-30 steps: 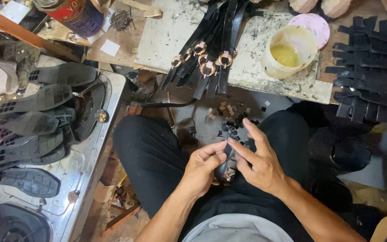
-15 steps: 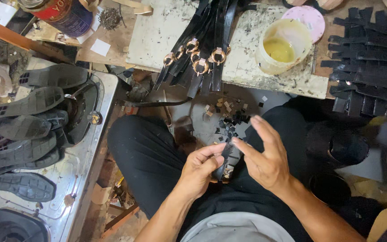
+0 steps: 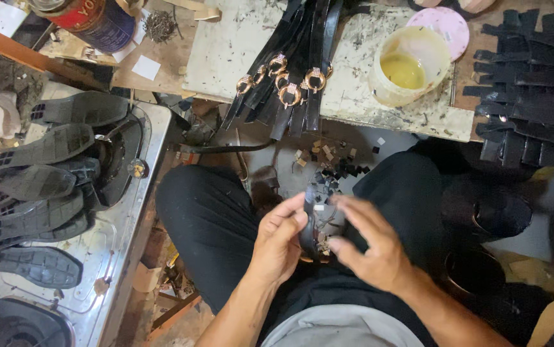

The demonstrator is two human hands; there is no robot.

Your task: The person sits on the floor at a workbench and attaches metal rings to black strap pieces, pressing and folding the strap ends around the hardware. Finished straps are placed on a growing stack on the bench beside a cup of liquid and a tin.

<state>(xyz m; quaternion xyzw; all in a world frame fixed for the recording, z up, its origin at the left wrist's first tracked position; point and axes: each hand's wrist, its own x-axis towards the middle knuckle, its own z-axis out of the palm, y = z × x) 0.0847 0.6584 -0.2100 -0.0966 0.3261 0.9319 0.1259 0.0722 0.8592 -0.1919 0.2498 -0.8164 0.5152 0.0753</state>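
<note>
I sit with black trousers, and both hands meet over my lap. My left hand (image 3: 280,241) grips a small black shoe piece (image 3: 315,215) from the left, thumb and fingers curled around it. My right hand (image 3: 370,247) closes on the same piece from the right, its fingers blurred with motion. Small black and pale offcuts (image 3: 334,164) lie scattered on the floor just beyond the piece. Most of the piece is hidden between my hands.
Several black straps with gold buckles (image 3: 286,83) hang off a stained board (image 3: 225,45). A tub of yellow glue (image 3: 405,67) stands to their right. Black soles (image 3: 39,180) are piled on a metal stove (image 3: 129,231) at left. More black strips (image 3: 534,83) lie at right.
My hands have stayed on the black piece over my lap. My right hand's fingers, spread upward before, have swung down across the piece and are now blurred.
</note>
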